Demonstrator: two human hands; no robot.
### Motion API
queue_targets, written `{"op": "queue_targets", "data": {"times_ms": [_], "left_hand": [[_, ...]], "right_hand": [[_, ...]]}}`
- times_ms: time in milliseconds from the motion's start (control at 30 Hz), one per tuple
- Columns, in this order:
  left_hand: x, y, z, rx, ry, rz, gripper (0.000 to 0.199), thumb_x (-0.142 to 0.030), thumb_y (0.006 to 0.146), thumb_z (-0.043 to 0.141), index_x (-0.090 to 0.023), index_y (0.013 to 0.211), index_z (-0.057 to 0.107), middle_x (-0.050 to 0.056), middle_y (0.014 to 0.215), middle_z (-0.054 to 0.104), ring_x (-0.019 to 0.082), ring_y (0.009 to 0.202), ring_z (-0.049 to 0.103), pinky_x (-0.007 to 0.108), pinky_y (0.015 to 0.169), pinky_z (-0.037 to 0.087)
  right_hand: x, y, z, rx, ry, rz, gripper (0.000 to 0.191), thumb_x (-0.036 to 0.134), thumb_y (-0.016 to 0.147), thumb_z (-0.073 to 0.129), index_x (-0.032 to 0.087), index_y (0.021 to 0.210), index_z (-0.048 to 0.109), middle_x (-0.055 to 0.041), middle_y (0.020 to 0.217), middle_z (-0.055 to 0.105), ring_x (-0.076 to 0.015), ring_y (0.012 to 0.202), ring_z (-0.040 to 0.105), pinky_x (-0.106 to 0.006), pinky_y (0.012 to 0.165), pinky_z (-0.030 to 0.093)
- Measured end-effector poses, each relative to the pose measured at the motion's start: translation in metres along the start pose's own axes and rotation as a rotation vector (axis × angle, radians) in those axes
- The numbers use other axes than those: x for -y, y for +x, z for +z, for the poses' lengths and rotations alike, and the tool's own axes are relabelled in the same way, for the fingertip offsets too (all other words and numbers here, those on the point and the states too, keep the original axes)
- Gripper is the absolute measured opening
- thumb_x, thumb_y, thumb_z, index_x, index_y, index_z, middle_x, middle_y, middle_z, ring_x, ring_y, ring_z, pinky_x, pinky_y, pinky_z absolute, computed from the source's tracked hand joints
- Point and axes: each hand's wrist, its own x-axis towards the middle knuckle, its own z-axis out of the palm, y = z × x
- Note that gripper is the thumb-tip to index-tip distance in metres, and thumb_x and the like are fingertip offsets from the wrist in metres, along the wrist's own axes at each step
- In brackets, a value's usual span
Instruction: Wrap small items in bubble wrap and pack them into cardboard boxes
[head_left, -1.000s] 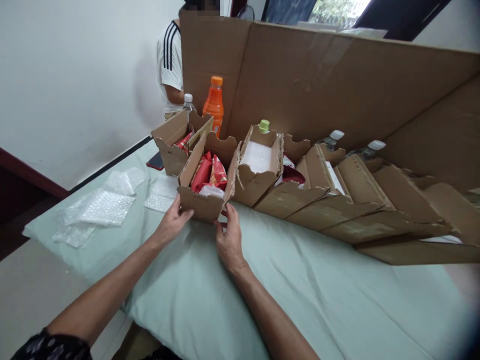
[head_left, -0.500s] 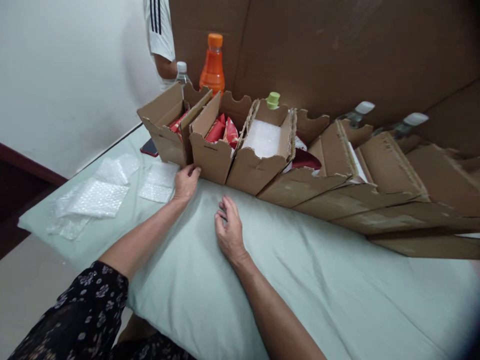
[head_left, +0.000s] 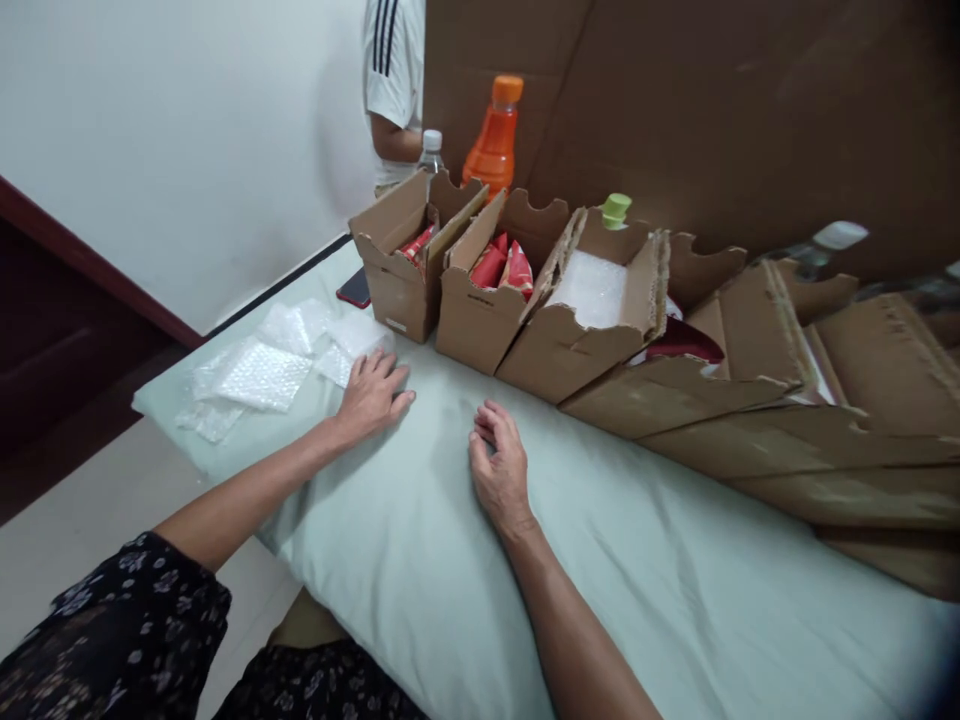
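Note:
My left hand (head_left: 373, 398) lies palm down with its fingers spread, the fingertips at the near edge of a folded bubble wrap piece (head_left: 351, 343). More bubble wrap (head_left: 262, 375) is spread just to its left. On the pale green cloth (head_left: 427, 530), my right hand (head_left: 501, 468) rests on its side, fingers loosely curled and nothing seen in them. Beyond the hands stand a cardboard box with red packets (head_left: 405, 295) and a second box with red packets (head_left: 476, 325). Neither hand touches these boxes.
A third box (head_left: 570, 355) holds white bubble wrap. Further cardboard boxes run to the right, one with a dark red item (head_left: 684, 342). Behind the row stand an orange bottle (head_left: 493, 150) and clear bottles. A phone (head_left: 354, 288) lies beside the leftmost box. A person's arm (head_left: 395, 138) shows behind.
The view has swung left, so everything sits further right. My left hand has drawn back from the second box's lower corner and spread its fingers by the bubble wrap. The right hand stays loosely curled.

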Motion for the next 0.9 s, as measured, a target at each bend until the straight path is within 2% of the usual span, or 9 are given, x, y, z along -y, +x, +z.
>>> {"op": "queue_targets", "data": {"times_ms": [100, 300, 433, 567, 633, 700, 767, 833, 900], "left_hand": [[0.014, -0.012, -0.011, 0.037, 0.093, 0.007, 0.041, -0.036, 0.095, 0.055, -0.017, 0.130, 0.067, 0.019, 0.147, 0.060, 0.042, 0.142, 0.047, 0.059, 0.115, 0.035], [0.020, -0.040, -0.033, 0.060, 0.153, -0.006, 0.032, -0.035, 0.094, 0.056, -0.019, 0.118, 0.070, 0.017, 0.136, 0.065, 0.040, 0.130, 0.054, 0.053, 0.104, 0.043], [0.023, -0.063, -0.041, 0.037, 0.123, -0.060, 0.028, -0.035, 0.092, 0.059, -0.021, 0.114, 0.070, 0.016, 0.129, 0.067, 0.039, 0.118, 0.058, 0.053, 0.096, 0.045], [0.030, -0.077, -0.033, -0.100, 0.075, -0.123, 0.033, -0.037, 0.093, 0.060, -0.022, 0.120, 0.069, 0.016, 0.136, 0.066, 0.040, 0.122, 0.056, 0.056, 0.101, 0.041], [0.032, -0.079, -0.028, -0.135, 0.070, -0.134, 0.034, -0.037, 0.094, 0.059, -0.021, 0.122, 0.069, 0.017, 0.138, 0.066, 0.041, 0.123, 0.055, 0.057, 0.102, 0.040], [0.035, -0.080, -0.024, -0.153, 0.065, -0.132, 0.032, -0.036, 0.094, 0.058, -0.020, 0.120, 0.070, 0.017, 0.137, 0.067, 0.040, 0.122, 0.057, 0.057, 0.101, 0.041], [0.037, -0.080, -0.023, -0.171, 0.054, -0.121, 0.031, -0.034, 0.095, 0.058, -0.020, 0.118, 0.071, 0.016, 0.136, 0.069, 0.040, 0.120, 0.058, 0.056, 0.100, 0.041], [0.039, -0.080, -0.023, -0.190, 0.034, -0.113, 0.029, -0.034, 0.095, 0.057, -0.019, 0.116, 0.072, 0.016, 0.134, 0.070, 0.039, 0.117, 0.059, 0.056, 0.098, 0.042], [0.040, -0.079, -0.023, -0.206, 0.003, -0.116, 0.028, -0.034, 0.094, 0.057, -0.020, 0.113, 0.073, 0.016, 0.132, 0.071, 0.038, 0.113, 0.061, 0.056, 0.096, 0.043]], "right_hand": [[0.001, 0.001, -0.001, -0.005, -0.031, -0.012, 0.029, 0.022, 0.093, 0.052, 0.020, 0.119, 0.067, -0.0163, 0.138, 0.062, -0.0231, 0.111, 0.069, -0.045, 0.096, 0.062], [0.000, 0.001, -0.002, 0.003, -0.100, -0.038, 0.028, 0.024, 0.094, 0.052, 0.020, 0.116, 0.069, -0.0170, 0.136, 0.064, -0.0258, 0.114, 0.068, -0.048, 0.096, 0.061], [0.030, 0.017, -0.001, 0.080, -0.219, -0.187, 0.027, 0.022, 0.095, 0.051, 0.023, 0.113, 0.072, -0.0147, 0.134, 0.067, -0.0286, 0.120, 0.067, -0.053, 0.101, 0.057], [0.098, 0.073, 0.013, 0.091, -0.428, -0.513, 0.030, 0.017, 0.097, 0.048, 0.027, 0.115, 0.070, -0.0098, 0.139, 0.066, -0.0295, 0.130, 0.059, -0.054, 0.109, 0.048], [0.130, 0.114, 0.028, 0.097, -0.550, -0.611, 0.034, 0.015, 0.097, 0.046, 0.025, 0.121, 0.067, -0.0109, 0.145, 0.062, -0.0313, 0.140, 0.050, -0.055, 0.113, 0.040], [0.150, 0.155, 0.048, 0.112, -0.650, -0.659, 0.038, 0.015, 0.097, 0.047, 0.018, 0.132, 0.062, -0.0146, 0.143, 0.062, -0.0340, 0.147, 0.041, -0.058, 0.116, 0.033], [0.157, 0.191, 0.068, 0.147, -0.728, -0.667, 0.035, 0.015, 0.096, 0.048, 0.012, 0.127, 0.064, -0.0175, 0.125, 0.070, -0.0360, 0.142, 0.043, -0.060, 0.115, 0.029], [0.156, 0.217, 0.084, 0.226, -0.797, -0.634, 0.026, 0.015, 0.095, 0.050, 0.012, 0.107, 0.072, -0.0164, 0.097, 0.073, -0.0356, 0.126, 0.054, -0.061, 0.111, 0.031], [0.156, 0.227, 0.094, 0.308, -0.851, -0.598, 0.025, 0.014, 0.093, 0.050, 0.015, 0.087, 0.074, -0.0134, 0.077, 0.069, -0.0324, 0.107, 0.059, -0.060, 0.108, 0.033]]}}
